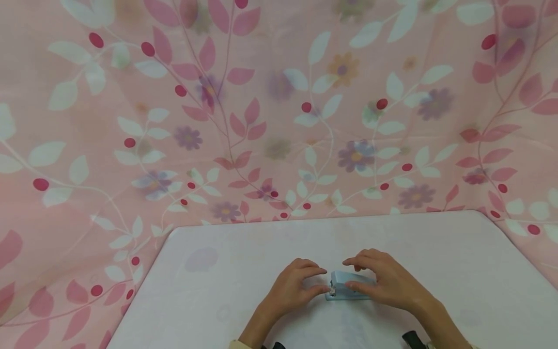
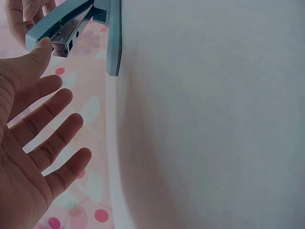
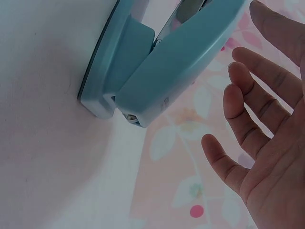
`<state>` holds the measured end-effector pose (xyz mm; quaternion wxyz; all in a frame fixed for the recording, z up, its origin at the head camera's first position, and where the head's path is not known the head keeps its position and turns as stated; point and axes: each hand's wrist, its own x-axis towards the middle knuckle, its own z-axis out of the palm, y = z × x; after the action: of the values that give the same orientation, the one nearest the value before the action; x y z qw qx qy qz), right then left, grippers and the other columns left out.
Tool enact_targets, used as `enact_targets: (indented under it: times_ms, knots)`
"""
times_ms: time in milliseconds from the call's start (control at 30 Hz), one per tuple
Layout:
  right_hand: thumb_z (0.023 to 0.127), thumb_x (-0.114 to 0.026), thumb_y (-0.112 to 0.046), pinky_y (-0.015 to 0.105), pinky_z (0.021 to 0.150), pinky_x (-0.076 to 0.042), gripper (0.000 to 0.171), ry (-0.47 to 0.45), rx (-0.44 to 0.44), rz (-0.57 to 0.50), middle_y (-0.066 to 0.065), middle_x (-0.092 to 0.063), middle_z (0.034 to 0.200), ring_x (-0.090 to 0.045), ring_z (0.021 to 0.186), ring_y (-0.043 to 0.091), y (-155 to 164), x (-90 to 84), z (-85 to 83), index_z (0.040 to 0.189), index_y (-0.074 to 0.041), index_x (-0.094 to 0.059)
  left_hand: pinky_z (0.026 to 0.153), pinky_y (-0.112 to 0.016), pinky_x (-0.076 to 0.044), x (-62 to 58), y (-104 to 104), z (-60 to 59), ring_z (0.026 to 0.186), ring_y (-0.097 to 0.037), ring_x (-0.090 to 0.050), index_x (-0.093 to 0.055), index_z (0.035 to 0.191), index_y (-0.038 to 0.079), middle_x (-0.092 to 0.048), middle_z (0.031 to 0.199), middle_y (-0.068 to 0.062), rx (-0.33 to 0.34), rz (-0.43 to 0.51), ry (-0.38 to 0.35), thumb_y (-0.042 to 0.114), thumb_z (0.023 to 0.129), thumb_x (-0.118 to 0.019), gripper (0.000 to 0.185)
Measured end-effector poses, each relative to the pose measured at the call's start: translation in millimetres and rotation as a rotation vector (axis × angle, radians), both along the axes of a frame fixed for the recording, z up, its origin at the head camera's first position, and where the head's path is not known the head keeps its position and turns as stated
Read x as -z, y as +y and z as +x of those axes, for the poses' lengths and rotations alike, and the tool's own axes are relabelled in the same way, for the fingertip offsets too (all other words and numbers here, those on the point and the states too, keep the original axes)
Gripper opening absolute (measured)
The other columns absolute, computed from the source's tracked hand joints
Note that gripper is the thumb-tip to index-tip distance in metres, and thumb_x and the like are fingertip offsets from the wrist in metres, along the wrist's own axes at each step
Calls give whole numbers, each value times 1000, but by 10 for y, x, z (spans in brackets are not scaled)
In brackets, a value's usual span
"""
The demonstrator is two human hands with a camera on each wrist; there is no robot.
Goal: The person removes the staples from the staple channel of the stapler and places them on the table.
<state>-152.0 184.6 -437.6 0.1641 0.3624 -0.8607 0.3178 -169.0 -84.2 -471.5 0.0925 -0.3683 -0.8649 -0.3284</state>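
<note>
A light blue stapler (image 1: 348, 286) lies on the white table (image 1: 436, 252) near its front edge, its upper arm raised a little off the base. My left hand (image 1: 320, 280) is at its front end, and the thumb tip (image 2: 45, 44) touches the upper arm of the stapler (image 2: 71, 24) while the other fingers are spread and straight. My right hand (image 1: 355, 275) arches over the rear half with the thumb lying along the near side. In the right wrist view its fingers (image 3: 248, 114) stay straight beside the stapler (image 3: 181, 62), apart from it.
A pink cloth with leaves and flowers (image 1: 279, 97) hangs behind the table and drapes past both sides. The far edge of the table (image 1: 331, 217) runs across the middle of the head view, and its left edge (image 1: 144, 286) slants toward me.
</note>
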Motion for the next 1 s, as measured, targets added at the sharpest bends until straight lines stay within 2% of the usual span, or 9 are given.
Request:
enact_targets:
  times_ms: [167, 333, 500, 800, 1000]
  knots:
    - [82, -81, -33, 28, 68, -48, 34, -12, -3, 15, -18, -57, 93, -53, 81, 5, -38, -10, -1, 113, -24, -70, 85, -19, -47, 8, 27, -3, 98, -5, -56, -76, 110, 16, -68, 104, 7, 7, 5, 14, 40, 87, -74, 34]
    - [83, -79, -37, 29, 69, -49, 30, -47, 6, 31, -20, -57, 93, -54, 83, 5, -63, -10, -6, 108, -23, -71, 83, -18, -47, -11, 41, 10, 97, -3, -55, -77, 108, 17, -66, 102, 12, 6, 2, -11, 39, 87, -75, 30]
    - [80, -82, -33, 30, 70, -50, 29, -66, 3, 29, -21, -58, 92, -54, 83, 2, -91, 13, -14, 105, -25, -71, 83, -18, -47, -32, 58, 23, 98, -3, -55, -78, 106, 18, -65, 102, 13, 9, -7, -31, 39, 87, -74, 28]
    - [81, -83, -28, 28, 68, -49, 26, -24, -49, 7, -20, -58, 91, -54, 82, 2, -119, 26, -34, 104, -25, -70, 80, -14, -45, -53, 101, 21, 94, -2, -54, -79, 101, 20, -65, 100, 15, -1, -36, -26, 38, 86, -76, 24]
    - [81, -82, -28, 30, 68, -49, 26, -45, -45, 13, -20, -57, 90, -53, 81, 2, -132, 15, -30, 104, -26, -70, 79, -14, -45, -64, 131, 17, 92, -2, -54, -80, 101, 20, -66, 99, 14, 6, -50, -21, 34, 85, -78, 21]
